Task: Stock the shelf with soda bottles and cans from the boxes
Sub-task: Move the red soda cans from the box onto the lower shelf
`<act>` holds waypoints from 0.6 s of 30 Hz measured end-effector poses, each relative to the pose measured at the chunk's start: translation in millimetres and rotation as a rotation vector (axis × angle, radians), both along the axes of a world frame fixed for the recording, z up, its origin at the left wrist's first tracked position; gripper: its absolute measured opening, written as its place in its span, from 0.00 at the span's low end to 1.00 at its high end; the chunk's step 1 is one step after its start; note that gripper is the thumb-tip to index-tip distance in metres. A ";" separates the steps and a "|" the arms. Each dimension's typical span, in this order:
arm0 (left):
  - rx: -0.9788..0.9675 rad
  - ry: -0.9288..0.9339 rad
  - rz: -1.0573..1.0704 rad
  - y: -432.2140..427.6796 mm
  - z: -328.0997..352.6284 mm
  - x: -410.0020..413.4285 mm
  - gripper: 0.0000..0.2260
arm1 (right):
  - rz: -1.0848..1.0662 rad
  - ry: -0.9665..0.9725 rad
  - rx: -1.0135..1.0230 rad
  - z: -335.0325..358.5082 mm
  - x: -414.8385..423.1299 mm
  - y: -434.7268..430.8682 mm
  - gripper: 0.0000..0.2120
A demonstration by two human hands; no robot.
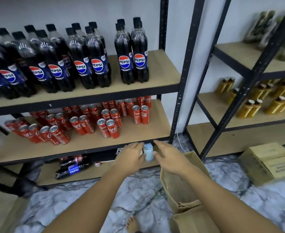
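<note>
While we reach both arms toward the lowest board [91, 174] of the black metal shelf rack [177, 105], a small pale blue can [148, 153] stands upright between our two hands at the board's front edge. Our left hand [131, 157] lies palm down with its thumb against the can's left side; blur keeps us from telling whether it grips the can or only touches it. Our right hand [168, 158] has its fingers straight and spread, its thumb just beside the can's right side, holding nothing.

Further left on that board, dark plastic cola bottles [73, 167] lie on their sides. Red slim Coca-Cola cans [110, 128] stand in pairs on the board above, and dark Pepsi bottles with black caps [96, 64] line the one over that.

Under our right forearm an open brown cardboard box [177, 187] stands on the grey marbled floor [138, 195]. A closed cardboard box [269, 163] sits further right, near a second rack carrying yellow bottles [249, 108].
</note>
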State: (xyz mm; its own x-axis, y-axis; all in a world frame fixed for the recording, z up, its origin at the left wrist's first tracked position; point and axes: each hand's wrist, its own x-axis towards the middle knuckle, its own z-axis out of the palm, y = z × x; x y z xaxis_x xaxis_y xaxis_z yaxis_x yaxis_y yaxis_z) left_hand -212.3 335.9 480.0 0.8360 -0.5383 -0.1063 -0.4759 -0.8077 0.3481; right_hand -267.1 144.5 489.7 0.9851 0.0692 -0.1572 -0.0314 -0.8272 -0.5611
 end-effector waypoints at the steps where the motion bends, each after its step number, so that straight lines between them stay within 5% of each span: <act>1: 0.001 0.001 0.006 3.0 0.2 12.3 0.23 | -0.003 -0.003 -0.002 3.8 11.2 3.2 0.27; 8: 0.090 0.031 0.020 17.2 -3.1 89.8 0.24 | -0.073 0.016 -0.007 13.0 75.3 20.1 0.08; 18: 0.091 0.075 0.047 8.9 -16.2 138.0 0.19 | -0.155 0.086 -0.002 -2.6 123.8 4.6 0.16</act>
